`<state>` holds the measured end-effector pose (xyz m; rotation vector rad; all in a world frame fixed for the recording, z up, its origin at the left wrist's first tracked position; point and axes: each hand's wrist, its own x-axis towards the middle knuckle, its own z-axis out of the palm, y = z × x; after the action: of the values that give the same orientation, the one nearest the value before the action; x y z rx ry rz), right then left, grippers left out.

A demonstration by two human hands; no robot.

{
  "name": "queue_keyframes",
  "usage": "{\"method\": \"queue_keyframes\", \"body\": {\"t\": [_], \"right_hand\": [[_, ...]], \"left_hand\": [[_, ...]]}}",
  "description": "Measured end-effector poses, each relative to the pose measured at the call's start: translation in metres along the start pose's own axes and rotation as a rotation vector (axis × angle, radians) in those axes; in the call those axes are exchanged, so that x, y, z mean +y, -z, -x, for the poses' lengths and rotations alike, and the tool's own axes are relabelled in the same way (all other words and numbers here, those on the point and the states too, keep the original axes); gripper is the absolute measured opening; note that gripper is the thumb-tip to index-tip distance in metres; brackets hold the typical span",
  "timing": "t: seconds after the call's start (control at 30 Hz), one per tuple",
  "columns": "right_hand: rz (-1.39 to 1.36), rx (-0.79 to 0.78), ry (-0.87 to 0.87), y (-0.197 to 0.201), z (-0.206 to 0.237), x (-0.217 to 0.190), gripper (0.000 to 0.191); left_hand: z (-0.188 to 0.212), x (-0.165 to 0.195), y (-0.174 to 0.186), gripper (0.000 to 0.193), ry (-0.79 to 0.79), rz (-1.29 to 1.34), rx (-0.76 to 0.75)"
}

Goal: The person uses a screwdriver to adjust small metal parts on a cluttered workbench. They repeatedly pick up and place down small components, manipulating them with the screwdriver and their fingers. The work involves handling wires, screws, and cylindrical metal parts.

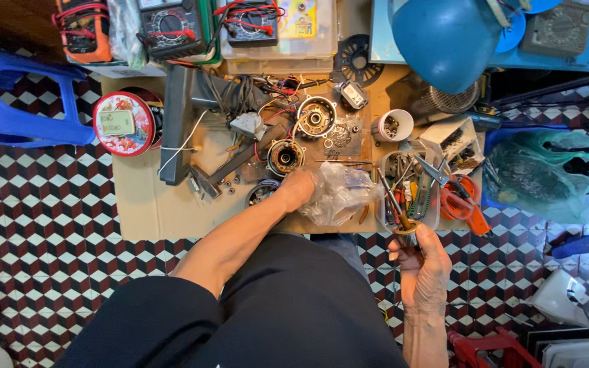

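Clear crinkled plastic bag (339,194) lies on the cardboard sheet (151,204) on the floor, just in front of the person's knees. Left hand (298,187) rests on the bag's left edge, fingers curled onto it; can't tell if they pinch it. Right hand (423,262) is closed round a small brass-coloured part (407,230), held up nr the tool tray (409,191) w/ orange scissors (459,203) beside. Motor housings (315,117) sit just beyond; red round tin (123,124) far left.

Bright, even overhead light leaves soft short shadows, mild glare on the crumpled clear plastic bag (339,194), sharp centre focus, and wide-angle bending toward the frame edges.
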<state>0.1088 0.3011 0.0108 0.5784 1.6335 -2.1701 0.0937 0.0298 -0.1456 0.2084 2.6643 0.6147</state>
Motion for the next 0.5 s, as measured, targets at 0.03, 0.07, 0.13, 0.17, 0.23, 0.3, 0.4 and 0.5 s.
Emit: {"method": "queue_keyframes", "body": {"t": [0.03,0.07,0.13,0.17,0.23,0.3,0.4,0.5], "right_hand": [[-0.007,0.013,-0.003,0.002,0.002,0.000,0.032],[-0.014,0.024,-0.007,0.004,0.003,0.000,0.032],[-0.022,0.036,-0.009,0.009,0.004,-0.001,0.033],[-0.025,0.035,-0.007,0.010,0.003,-0.001,0.033],[-0.019,0.045,-0.005,0.013,0.003,-0.001,0.034],[-0.002,0.066,-0.003,0.014,0.002,-0.001,0.034],[0.015,0.065,-0.003,0.014,0.000,-0.003,0.036],[-0.010,0.060,-0.025,0.010,-0.004,-0.004,0.035]], "left_hand": [[0.000,0.002,-0.003,0.015,0.049,0.024,-0.008],[-0.001,0.005,-0.004,0.014,0.099,0.048,-0.015],[-0.004,0.013,-0.003,0.016,0.102,0.061,0.021],[-0.005,0.016,-0.002,0.017,0.107,0.067,0.042],[-0.010,0.022,-0.002,0.014,0.166,0.086,0.079],[-0.012,0.027,-0.003,0.014,0.191,0.100,0.113],[-0.012,0.031,-0.006,0.014,0.190,0.094,0.136],[-0.015,0.032,-0.008,0.013,0.193,0.086,0.148]]}}
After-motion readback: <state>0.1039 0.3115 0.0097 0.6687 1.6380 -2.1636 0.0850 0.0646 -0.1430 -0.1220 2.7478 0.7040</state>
